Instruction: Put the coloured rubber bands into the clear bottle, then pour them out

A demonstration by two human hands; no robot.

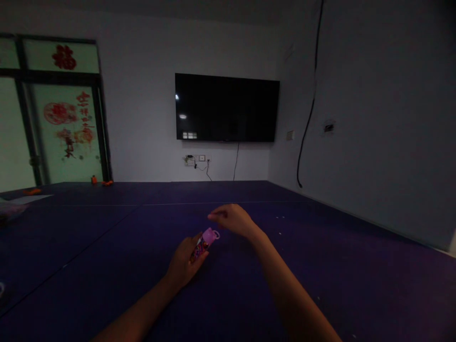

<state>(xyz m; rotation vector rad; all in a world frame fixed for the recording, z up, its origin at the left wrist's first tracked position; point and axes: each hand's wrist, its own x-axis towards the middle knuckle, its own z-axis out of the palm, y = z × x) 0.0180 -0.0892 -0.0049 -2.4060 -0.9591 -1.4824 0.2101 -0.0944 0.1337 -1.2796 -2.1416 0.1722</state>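
My left hand (185, 261) is wrapped around a small bottle (200, 247) with a colourful printed body and a pink cap. It lies tilted, cap end pointing away and to the right. From the cap sticks out a pale ring (216, 234). Just above and to the right of the cap is my right hand (233, 219), apart from the bottle. Its fingers are bent and brought together at the tips in a pinch; whatever may be between them cannot be made out. Several tiny white bits (280, 233) lie on the dark blue-purple surface to the right of my right hand.
The wide dark surface (107, 285) has seams across it. Orange items (107, 183) sit by its far left edge, and a pale sheet (30, 199) lies at the left. A television (228, 108) hangs on the far wall; a black cable (309, 121) dangles at the right.
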